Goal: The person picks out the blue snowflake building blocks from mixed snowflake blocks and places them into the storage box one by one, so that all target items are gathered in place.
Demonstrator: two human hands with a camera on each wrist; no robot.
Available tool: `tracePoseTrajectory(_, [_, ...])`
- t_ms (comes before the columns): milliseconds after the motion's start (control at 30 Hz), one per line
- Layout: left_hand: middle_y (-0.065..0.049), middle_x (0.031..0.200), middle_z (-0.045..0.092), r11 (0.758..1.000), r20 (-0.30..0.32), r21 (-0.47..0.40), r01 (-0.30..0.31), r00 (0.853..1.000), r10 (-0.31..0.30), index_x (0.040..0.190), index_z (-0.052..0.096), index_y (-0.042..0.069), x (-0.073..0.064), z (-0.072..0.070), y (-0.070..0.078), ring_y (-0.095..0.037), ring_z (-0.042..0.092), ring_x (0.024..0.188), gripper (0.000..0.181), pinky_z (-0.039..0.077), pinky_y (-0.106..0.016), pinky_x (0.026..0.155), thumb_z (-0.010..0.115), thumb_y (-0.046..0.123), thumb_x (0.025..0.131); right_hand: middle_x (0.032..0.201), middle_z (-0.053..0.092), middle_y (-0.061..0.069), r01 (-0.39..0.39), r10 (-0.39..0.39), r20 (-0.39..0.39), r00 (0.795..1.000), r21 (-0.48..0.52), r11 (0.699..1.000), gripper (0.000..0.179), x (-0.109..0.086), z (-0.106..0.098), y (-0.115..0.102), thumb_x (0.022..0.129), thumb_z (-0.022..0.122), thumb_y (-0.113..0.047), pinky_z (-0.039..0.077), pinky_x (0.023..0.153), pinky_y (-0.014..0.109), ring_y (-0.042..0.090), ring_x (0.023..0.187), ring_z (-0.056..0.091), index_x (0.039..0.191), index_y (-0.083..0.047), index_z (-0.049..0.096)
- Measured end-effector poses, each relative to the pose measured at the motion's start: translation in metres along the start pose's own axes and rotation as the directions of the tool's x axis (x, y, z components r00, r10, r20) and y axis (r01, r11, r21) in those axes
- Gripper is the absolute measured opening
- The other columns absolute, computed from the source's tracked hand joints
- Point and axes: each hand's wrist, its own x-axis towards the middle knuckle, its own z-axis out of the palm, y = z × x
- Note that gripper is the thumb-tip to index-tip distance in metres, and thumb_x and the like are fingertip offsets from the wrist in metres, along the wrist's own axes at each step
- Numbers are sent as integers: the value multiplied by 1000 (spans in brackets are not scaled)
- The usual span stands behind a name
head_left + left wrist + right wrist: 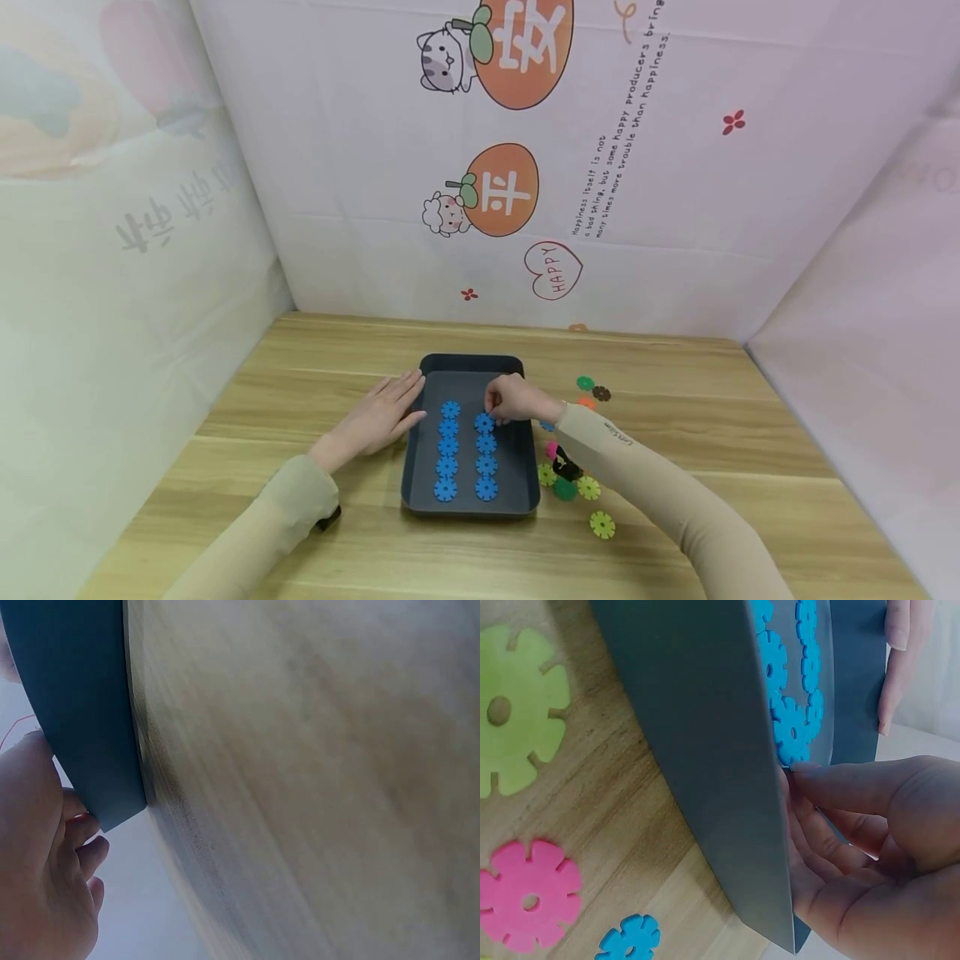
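A dark grey rectangular tray (467,503) sits on the table, with two columns of blue notched plastic discs lying in it. My right hand (512,397) reaches over the tray's right side. Its thumb and index finger pinch the edge of the top blue disc (484,422) in the right column; the right wrist view shows this blue disc (793,729) at the fingertips. In the left column, the top disc (450,410) lies slightly higher, apart from both hands. My left hand (382,414) rests along the tray's left rim, fingers extended, and the left wrist view shows it against the tray wall (82,697).
Right of the tray lie loose notched discs: yellow-green (602,525), dark green (565,489), pink (531,896), brown (602,393) and others, some partly under the right forearm. A fabric backdrop with printed cartoons (506,190) stands behind the wooden table (675,400).
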Motion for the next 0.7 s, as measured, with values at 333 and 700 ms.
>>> tracePoseTrajectory(333, [-14, 163, 29, 1000, 1, -9, 4, 1000, -4, 155, 31, 3, 0, 1, 0, -32, 31, 151, 65, 23, -54, 124, 45, 42, 105, 79, 71, 13, 24, -24, -21, 999, 0, 1000, 6, -9, -9, -3, 92, 66, 1, 56, 59, 22, 23, 69, 70, 85, 0, 67])
tracePoseTrajectory(700, [-15, 163, 29, 1000, -2, -15, -3, 1000, 3, 155, 30, 3, 0, 2, -2, -33, 30, 151, 65, 24, -55, 124, 44, 42, 105, 85, 70, 14, 43, -34, -148, 988, 53, 998, 6, -35, -45, 22, 92, 65, -4, 50, 62, 25, 18, 70, 63, 87, -1, 64])
